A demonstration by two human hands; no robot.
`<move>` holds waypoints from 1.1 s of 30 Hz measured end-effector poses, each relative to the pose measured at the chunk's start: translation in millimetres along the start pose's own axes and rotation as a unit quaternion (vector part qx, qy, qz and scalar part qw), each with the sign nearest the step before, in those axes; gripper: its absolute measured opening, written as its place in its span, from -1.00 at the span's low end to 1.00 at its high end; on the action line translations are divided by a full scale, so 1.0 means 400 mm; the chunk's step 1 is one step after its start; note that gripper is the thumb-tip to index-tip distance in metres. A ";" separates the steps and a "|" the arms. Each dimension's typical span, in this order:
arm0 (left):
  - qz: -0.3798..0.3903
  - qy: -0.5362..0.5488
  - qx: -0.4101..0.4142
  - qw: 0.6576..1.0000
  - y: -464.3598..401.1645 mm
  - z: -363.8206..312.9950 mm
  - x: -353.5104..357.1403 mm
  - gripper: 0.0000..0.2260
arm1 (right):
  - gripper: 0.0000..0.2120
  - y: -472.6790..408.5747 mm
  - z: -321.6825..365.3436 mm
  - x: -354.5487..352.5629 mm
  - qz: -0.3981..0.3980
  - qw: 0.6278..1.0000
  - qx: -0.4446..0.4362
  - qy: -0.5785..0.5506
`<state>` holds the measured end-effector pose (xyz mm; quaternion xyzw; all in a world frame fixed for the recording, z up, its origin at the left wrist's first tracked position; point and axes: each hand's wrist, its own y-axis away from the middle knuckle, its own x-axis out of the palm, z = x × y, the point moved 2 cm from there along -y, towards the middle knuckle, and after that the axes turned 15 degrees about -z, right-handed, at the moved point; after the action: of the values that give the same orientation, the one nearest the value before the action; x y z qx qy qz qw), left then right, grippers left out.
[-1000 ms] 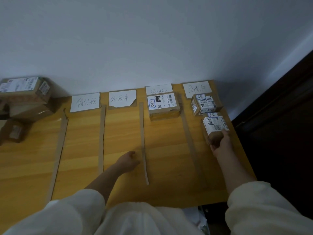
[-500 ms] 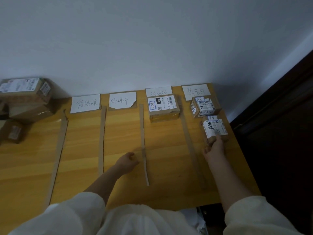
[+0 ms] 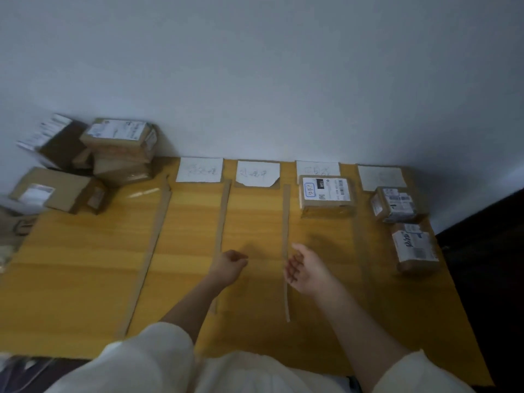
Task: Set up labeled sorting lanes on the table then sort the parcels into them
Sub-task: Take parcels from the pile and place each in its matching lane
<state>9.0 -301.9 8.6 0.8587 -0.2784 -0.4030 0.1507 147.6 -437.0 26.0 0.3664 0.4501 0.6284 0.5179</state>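
Right hand (image 3: 307,272) hangs open and empty over the bench (image 3: 71,279); left hand (image 3: 228,265) is loosely curled, holding nothing. The nearest parcel (image 3: 415,249) sits in the rightmost lane, long axis running away toward the wall, behind another parcel (image 3: 397,204).

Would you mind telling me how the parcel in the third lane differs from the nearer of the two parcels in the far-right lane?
The third-lane parcel is wide and flat; the nearer right-lane parcel is smaller and blockier. The first sits against its paper sign; the second lies behind another parcel, close to the table edge. Both are brown cardboard with white shipping labels on top.
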 end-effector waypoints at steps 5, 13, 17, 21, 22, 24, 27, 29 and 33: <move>-0.036 0.041 -0.035 0.998 -0.036 0.069 -0.146 -0.65 | -0.79 0.052 -0.028 0.190 0.022 0.994 -0.046 0.095; -0.140 0.129 -0.093 0.977 -0.153 0.226 -0.427 -0.63 | -0.88 0.123 -0.103 0.521 0.056 0.968 -0.105 0.223; -0.168 0.157 -0.129 0.965 -0.220 0.326 -0.561 -0.56 | -0.88 0.156 -0.157 0.697 0.069 0.955 -0.116 0.263; -0.191 0.167 -0.159 0.954 -0.283 0.428 -0.674 -0.54 | -0.91 0.174 -0.226 0.866 0.097 0.941 -0.118 0.301; -0.193 0.173 -0.165 0.952 -0.295 0.452 -0.699 -0.54 | -0.91 0.176 -0.245 0.904 0.102 0.938 -0.117 0.309; -0.199 0.181 -0.172 0.948 -0.320 0.500 -0.739 -0.53 | -0.91 0.178 -0.281 0.977 0.110 0.931 -0.118 0.327; -0.204 0.193 -0.186 0.942 -0.354 0.562 -0.785 -0.50 | -0.91 0.179 -0.332 1.075 0.122 0.919 -0.121 0.355; -0.210 0.171 -0.188 0.944 -0.373 0.592 -0.809 -0.49 | -0.85 0.178 -0.363 1.133 0.131 0.909 -0.123 0.376; -0.215 0.095 -0.167 0.957 -0.406 0.640 -0.842 -0.52 | -0.64 0.173 -0.419 1.230 0.129 0.895 -0.125 0.408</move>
<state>-307.1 21.2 -26.4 0.8952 0.0000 -0.3830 0.2278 -126.0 10.4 34.0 0.0651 0.4887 0.8349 0.2446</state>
